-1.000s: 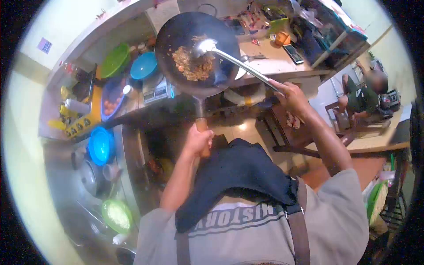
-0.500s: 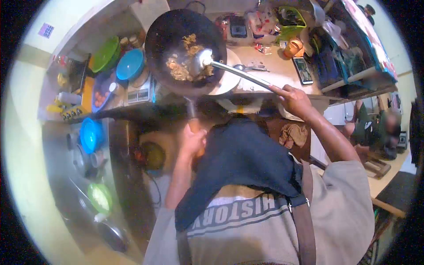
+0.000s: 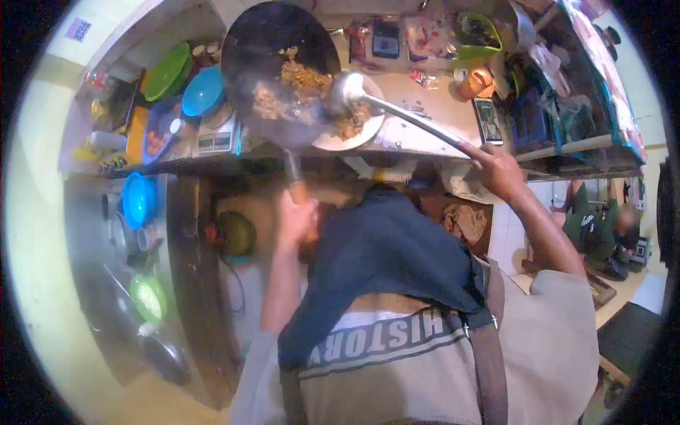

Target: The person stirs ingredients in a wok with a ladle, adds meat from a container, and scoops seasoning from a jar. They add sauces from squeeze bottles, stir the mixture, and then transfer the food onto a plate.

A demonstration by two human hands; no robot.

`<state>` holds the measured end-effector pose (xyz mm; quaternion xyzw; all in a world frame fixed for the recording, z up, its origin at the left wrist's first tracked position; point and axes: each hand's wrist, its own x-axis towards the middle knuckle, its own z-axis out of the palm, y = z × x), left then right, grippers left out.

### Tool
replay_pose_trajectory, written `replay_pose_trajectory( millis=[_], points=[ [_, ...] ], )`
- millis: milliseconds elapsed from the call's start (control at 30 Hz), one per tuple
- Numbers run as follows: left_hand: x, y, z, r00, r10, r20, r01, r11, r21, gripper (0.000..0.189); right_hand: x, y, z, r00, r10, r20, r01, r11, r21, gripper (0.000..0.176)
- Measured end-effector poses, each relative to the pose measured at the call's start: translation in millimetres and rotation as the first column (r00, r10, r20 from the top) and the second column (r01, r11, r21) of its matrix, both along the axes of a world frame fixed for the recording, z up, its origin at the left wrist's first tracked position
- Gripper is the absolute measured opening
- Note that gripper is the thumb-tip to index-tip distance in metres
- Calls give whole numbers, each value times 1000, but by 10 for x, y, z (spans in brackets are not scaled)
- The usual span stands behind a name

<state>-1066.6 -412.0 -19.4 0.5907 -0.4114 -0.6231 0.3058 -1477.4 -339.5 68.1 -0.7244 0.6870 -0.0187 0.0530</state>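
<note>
My left hand (image 3: 299, 216) is wrapped round the wooden handle of a dark wok (image 3: 244, 42), which hangs partly over a white plate (image 3: 375, 127). Brown food (image 3: 301, 78) lies in the wok, and some food (image 3: 350, 120) is on the plate. In my right hand (image 3: 501, 170) is the handle of a long metal ladle (image 3: 407, 113). Its bowl is over the plate, just beside the wok's right edge. The underside of the ladle's bowl faces up, so what is under it is hidden.
Blue bowl (image 3: 203, 92), green basin (image 3: 168, 72) and scale (image 3: 216, 139) stand left of the wok. On the right are a phone (image 3: 488, 120), an orange cup (image 3: 474, 83) and a green basket (image 3: 480, 49). Another person (image 3: 602, 223) is at the far right.
The ladle has moved right, out of the wok and over the plate. The wok has shifted left, and food now shows on the plate.
</note>
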Motion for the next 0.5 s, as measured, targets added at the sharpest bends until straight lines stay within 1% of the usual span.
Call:
replay_pose_trajectory(
  millis=[33, 67, 100, 133, 167, 233, 267, 333, 367, 433, 467, 500],
  points=[
    [-8, -23, 24, 1000, -1, 4, 1, 1000, 5, 31, 40, -42, 10, 999, -15, 52, 16, 1000, -15, 48],
    [-5, -34, 41, 1000, -11, 27, 12, 999, -45, 30, 134, -111, 26, 998, -20, 55, 21, 1000, -11, 48],
    [-3, -51, 50, 999, -22, 50, 27, 995, -98, 30, 265, -234, 47, 984, 32, 177, -16, 996, -88, 48],
    [12, -53, -12, 999, 10, 42, -6, 997, -80, 29, 387, -349, 59, 952, 92, 291, -43, 984, -171, 49],
    [26, -50, -45, 999, 2, 45, 1, 997, -79, 29, 510, -449, 61, 952, 84, 295, -35, 985, -170, 49],
    [57, -33, -90, 998, -27, 50, 34, 990, -137, 30, 681, -577, 53, 896, 211, 391, -100, 954, -283, 48],
    [65, -34, -116, 998, -31, 52, 38, 990, -137, 30, 673, -589, 38, 896, 207, 393, -96, 954, -284, 48],
    [85, -21, -153, 994, -38, 99, 53, 988, -145, 31, 675, -594, -9, 959, 182, 219, -149, 976, -159, 47],
    [90, -12, -154, 994, -38, 99, 52, 988, -145, 31, 631, -563, -58, 959, 183, 218, -150, 976, -159, 47],
    [101, 31, -159, 999, -26, 40, 33, 983, -182, 36, 469, -447, -153, 977, 113, 182, -101, 992, -73, 46],
    [98, 51, -151, 999, -24, 41, 30, 983, -180, 36, 436, -384, -117, 986, 100, 132, -95, 995, -42, 47],
    [84, 54, -133, 999, -12, 45, 21, 981, -195, 37, 394, -325, -120, 986, 102, 131, -97, 994, -42, 47]
  ],
)
